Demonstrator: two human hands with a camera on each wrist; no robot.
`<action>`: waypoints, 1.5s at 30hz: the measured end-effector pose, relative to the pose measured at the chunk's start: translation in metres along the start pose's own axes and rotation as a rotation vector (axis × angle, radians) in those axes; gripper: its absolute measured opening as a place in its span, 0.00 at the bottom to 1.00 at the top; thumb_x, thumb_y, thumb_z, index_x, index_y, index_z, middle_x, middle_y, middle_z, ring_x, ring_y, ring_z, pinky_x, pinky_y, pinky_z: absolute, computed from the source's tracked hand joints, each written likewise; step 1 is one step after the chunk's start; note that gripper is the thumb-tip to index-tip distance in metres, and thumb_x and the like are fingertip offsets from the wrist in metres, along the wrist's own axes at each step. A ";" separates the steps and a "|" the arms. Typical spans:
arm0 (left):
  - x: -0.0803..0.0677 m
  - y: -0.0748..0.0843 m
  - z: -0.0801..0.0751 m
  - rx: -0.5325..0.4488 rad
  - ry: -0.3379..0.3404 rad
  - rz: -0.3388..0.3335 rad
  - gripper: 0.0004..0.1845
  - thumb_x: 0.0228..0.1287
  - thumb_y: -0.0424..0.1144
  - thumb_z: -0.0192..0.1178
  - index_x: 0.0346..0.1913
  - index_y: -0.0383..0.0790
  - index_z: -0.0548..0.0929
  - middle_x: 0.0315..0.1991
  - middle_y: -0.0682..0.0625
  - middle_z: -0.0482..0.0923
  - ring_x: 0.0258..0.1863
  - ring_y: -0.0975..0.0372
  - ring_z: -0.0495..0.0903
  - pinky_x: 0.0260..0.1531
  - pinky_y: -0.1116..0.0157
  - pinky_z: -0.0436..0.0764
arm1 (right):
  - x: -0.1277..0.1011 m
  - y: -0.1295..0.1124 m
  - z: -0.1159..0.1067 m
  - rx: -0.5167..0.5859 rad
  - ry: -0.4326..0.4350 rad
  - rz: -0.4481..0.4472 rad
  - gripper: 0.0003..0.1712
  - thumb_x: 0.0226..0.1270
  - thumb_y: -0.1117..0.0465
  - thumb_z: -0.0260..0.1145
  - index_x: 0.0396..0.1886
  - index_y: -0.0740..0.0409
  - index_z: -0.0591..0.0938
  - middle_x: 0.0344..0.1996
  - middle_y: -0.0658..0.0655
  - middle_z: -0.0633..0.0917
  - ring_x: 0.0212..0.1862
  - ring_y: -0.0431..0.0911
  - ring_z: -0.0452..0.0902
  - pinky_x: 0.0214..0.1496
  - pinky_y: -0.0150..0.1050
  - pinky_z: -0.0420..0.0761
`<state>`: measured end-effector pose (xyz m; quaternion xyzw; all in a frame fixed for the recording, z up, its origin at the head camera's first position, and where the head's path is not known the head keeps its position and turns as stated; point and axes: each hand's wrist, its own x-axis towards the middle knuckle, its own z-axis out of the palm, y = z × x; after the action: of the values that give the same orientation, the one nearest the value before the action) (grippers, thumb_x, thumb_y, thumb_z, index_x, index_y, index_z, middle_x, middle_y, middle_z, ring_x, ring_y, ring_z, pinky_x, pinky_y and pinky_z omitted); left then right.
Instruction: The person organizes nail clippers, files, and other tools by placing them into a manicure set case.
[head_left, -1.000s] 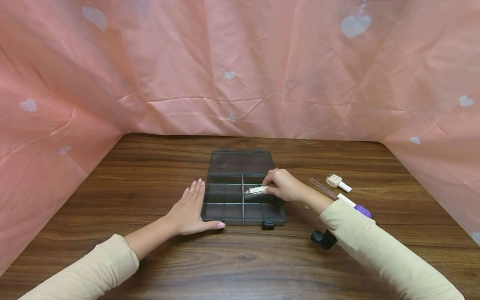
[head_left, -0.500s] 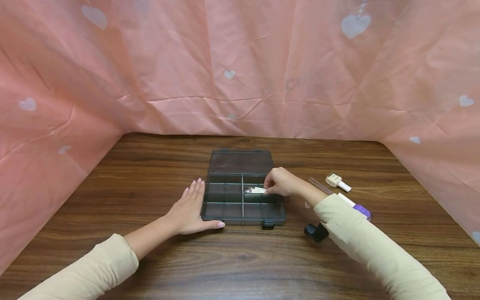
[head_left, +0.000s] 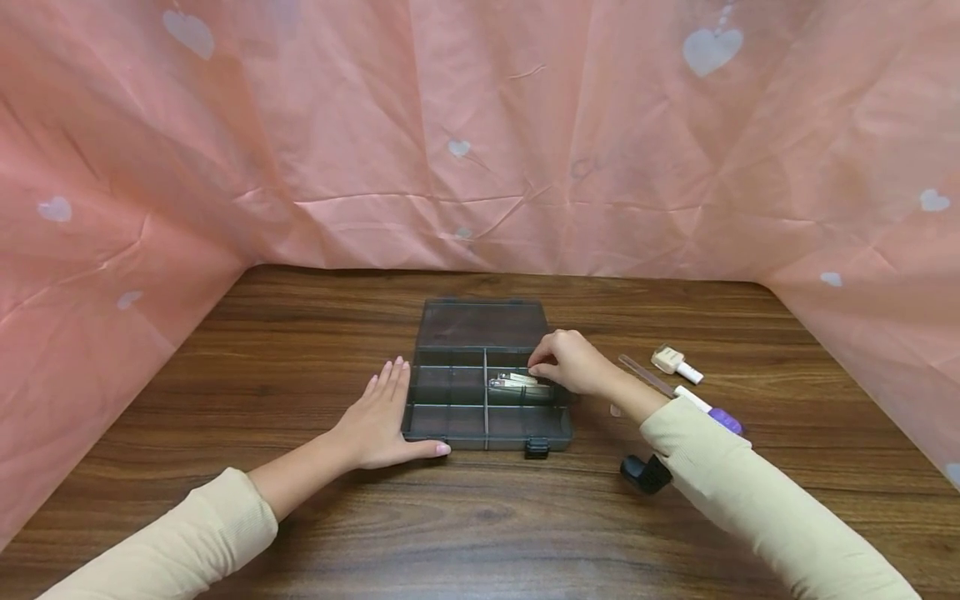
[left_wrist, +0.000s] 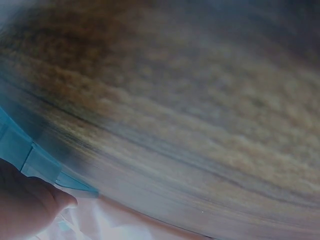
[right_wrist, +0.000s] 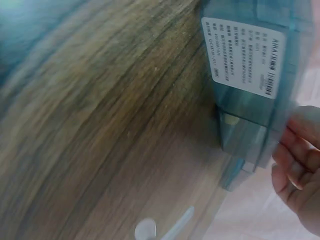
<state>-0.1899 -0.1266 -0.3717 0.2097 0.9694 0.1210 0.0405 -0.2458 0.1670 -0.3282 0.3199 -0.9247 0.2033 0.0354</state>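
Note:
A dark translucent divided box lies with its lid folded back on the wooden table. My left hand rests flat against its left side, fingers straight and thumb along the front edge. In the right middle compartment lies a silver nail clipper. Just above and to the right of it is my right hand, fingers loosely bent and holding nothing that I can see. The right wrist view shows these fingers at the rim of the box's side wall, which bears a white label.
Right of the box lie a nail polish bottle with a white cap, a thin clear stick and a white and purple item, partly behind the sleeve. A small clear piece lies near the box. Pink cloth surrounds the table.
My right hand has lowered the nail clipper into the right middle compartment, let go and risen slightly. The left hand has stayed in place.

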 end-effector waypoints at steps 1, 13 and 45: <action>0.000 0.000 0.000 0.002 0.001 0.001 0.66 0.44 0.77 0.51 0.71 0.26 0.43 0.73 0.33 0.38 0.73 0.46 0.39 0.71 0.50 0.47 | -0.002 -0.001 -0.002 0.010 0.033 -0.003 0.05 0.58 0.66 0.66 0.30 0.63 0.87 0.29 0.56 0.86 0.35 0.48 0.78 0.35 0.37 0.76; 0.000 0.001 -0.002 0.007 0.006 0.001 0.66 0.45 0.77 0.52 0.71 0.26 0.43 0.73 0.32 0.37 0.73 0.45 0.38 0.71 0.49 0.47 | -0.036 -0.004 -0.018 0.055 0.250 0.003 0.10 0.59 0.67 0.65 0.40 0.67 0.83 0.33 0.61 0.85 0.39 0.52 0.78 0.39 0.46 0.80; 0.001 0.000 -0.001 0.007 -0.015 -0.006 0.66 0.45 0.77 0.51 0.71 0.27 0.42 0.73 0.33 0.37 0.73 0.45 0.38 0.71 0.49 0.47 | -0.129 0.046 -0.019 -0.137 0.446 0.124 0.19 0.46 0.68 0.73 0.41 0.67 0.83 0.39 0.64 0.85 0.40 0.54 0.79 0.34 0.47 0.77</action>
<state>-0.1912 -0.1262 -0.3709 0.2077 0.9702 0.1158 0.0472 -0.1729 0.2815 -0.3524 0.2066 -0.9236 0.2074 0.2476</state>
